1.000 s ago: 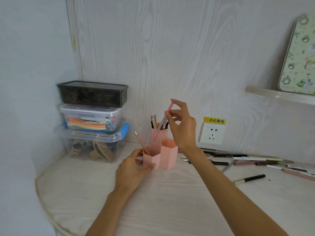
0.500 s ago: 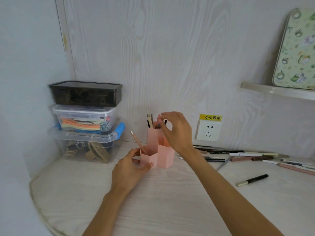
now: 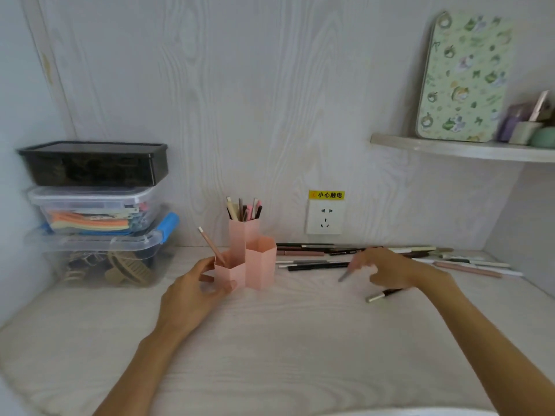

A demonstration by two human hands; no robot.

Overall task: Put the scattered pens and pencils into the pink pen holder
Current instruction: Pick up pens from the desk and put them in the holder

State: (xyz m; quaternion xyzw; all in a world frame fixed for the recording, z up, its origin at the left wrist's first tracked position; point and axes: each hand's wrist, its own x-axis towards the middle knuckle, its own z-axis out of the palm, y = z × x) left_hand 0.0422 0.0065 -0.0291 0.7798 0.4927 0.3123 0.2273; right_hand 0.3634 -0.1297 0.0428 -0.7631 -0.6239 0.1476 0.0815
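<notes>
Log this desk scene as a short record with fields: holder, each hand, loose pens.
holder: pink hexagonal three-tube pen holder on the pale wood-grain desk; tallest tube full of pens, lowest holds one pink pencil
left hand: left hand grips the lowest tube
right hand: right hand low over the desk, touching a grey-tipped pen; grip unclear
loose pens: row of scattered pens along the wall; one black pen with a silver cap nearer

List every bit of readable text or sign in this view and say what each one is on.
"小心触电", with a small round warning symbol to its left: on the yellow sticker above the white wall socket.
Any print on the pens lying on the desk is too small to read.
The green patterned board on the shelf shows pictures only, no legible words.
</notes>
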